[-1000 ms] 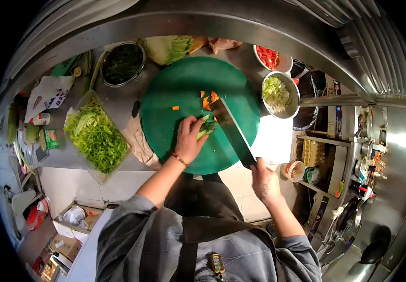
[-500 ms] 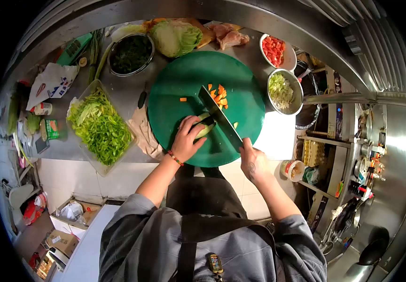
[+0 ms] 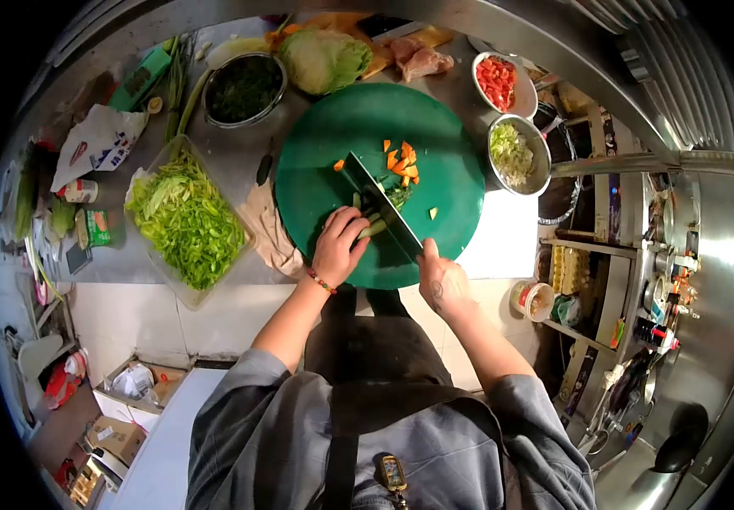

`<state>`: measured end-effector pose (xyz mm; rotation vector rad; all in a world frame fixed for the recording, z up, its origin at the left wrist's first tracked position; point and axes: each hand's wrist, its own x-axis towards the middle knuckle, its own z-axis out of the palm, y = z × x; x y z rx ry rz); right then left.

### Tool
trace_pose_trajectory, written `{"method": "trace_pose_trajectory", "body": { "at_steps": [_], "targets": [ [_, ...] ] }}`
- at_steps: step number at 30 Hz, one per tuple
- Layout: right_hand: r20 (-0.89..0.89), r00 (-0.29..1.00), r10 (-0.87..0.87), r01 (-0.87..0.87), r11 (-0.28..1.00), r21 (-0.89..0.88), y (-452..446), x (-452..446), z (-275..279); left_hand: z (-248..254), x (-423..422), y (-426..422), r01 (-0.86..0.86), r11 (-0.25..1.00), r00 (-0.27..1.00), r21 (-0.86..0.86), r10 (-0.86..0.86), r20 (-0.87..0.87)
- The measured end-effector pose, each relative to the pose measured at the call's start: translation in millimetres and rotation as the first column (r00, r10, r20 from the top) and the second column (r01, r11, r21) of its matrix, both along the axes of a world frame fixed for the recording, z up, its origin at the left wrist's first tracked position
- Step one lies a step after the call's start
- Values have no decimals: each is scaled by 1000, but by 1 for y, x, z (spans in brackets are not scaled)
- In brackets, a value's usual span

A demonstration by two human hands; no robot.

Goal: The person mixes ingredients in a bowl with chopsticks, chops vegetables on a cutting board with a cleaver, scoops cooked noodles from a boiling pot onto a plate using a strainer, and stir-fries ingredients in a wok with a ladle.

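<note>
On the round green cutting board (image 3: 316,140), my left hand (image 3: 338,245) is closed, fingers bent over strips of cucumber (image 3: 375,228). My right hand (image 3: 445,279) grips the handle of a broad cleaver (image 3: 384,207). Its blade slants across the board and stands against the cucumber, right of my left fingertips. Beyond the blade lie green cut pieces (image 3: 399,196), touching a small heap of orange carrot pieces (image 3: 403,161). One carrot piece (image 3: 339,165) lies left of the blade's tip, and a small green bit (image 3: 433,213) rests to its right.
Left of the board stands a clear tub of sliced green peppers (image 3: 193,225). Behind are a bowl of dark greens (image 3: 245,89), a cabbage (image 3: 324,61) and raw meat (image 3: 422,61). Bowls of red pieces (image 3: 498,83) and chopped scallion (image 3: 513,153) stand at right. A metal shelf edge (image 3: 401,10) overhangs.
The cleaver has shifted left along the cucumber, and green cut pieces now lie beside the carrot heap. My left hand keeps its hold. The view has tilted slightly.
</note>
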<state>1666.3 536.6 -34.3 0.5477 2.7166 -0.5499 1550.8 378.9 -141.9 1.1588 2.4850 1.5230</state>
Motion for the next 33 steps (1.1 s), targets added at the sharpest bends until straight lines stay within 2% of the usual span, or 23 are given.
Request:
{"method": "trace_pose_trajectory", "body": {
  "at_steps": [4,7,9,11,13,16,19,22,23,24,25,26,27,28,29,30,32,33],
  "targets": [
    [-74,997,17,-21,999,-46,-1,5,28,2,2,-10,-28,999,997,-33,25,-71],
    [-12,1000,-17,17,999,-35,-10,10,-2,-6,7,-9,-36,999,997,-10,35,-67],
    [-107,993,50,-53,998,-30,-6,-2,-12,-2,6,-10,-32,999,996,0,32,-84],
    [-107,993,50,-55,998,-40,-3,2,6,3,6,-13,-67,998,992,-11,65,-109],
    [-61,998,18,-22,998,-63,-13,12,18,-4,10,-17,-52,998,996,-23,50,-72],
    [-20,999,39,-40,998,-44,-16,14,-29,-6,11,-17,-35,999,998,-20,34,-51],
    [-33,997,69,-71,994,-78,-8,3,2,9,8,-28,-48,997,999,60,50,-21],
    [-53,996,67,-70,996,-50,-11,15,13,40,-15,-59,-218,973,974,68,222,-49],
    [-48,993,106,-108,993,-39,-13,19,11,45,-33,-67,-319,945,940,73,325,-99],
    [-46,988,147,-148,989,-27,-14,23,10,68,-52,-66,-336,934,932,120,349,-102],
    [-51,989,136,-138,990,-29,-13,26,11,75,-71,-63,-304,935,952,182,297,66],
    [-40,983,180,-180,984,-6,-9,25,12,86,-86,-57,-186,957,965,222,136,223],
    [-34,973,229,-228,973,26,1,22,13,101,-99,-45,43,994,989,103,-57,140],
    [-18,961,277,-276,960,51,11,21,14,112,-104,-32,259,965,963,-42,-254,89],
    [-15,940,340,-335,931,148,21,25,11,112,-99,-17,466,856,884,-223,-464,62],
    [-59,901,430,-402,878,261,33,27,12,110,-88,0,625,673,753,-395,-654,77],
    [-232,802,551,-438,806,399,53,27,24,103,-62,26,749,328,594,-575,-716,366],
    [-265,756,599,-449,769,455,61,26,33,93,-65,35,745,329,593,-580,-725,350]
  ]
}}
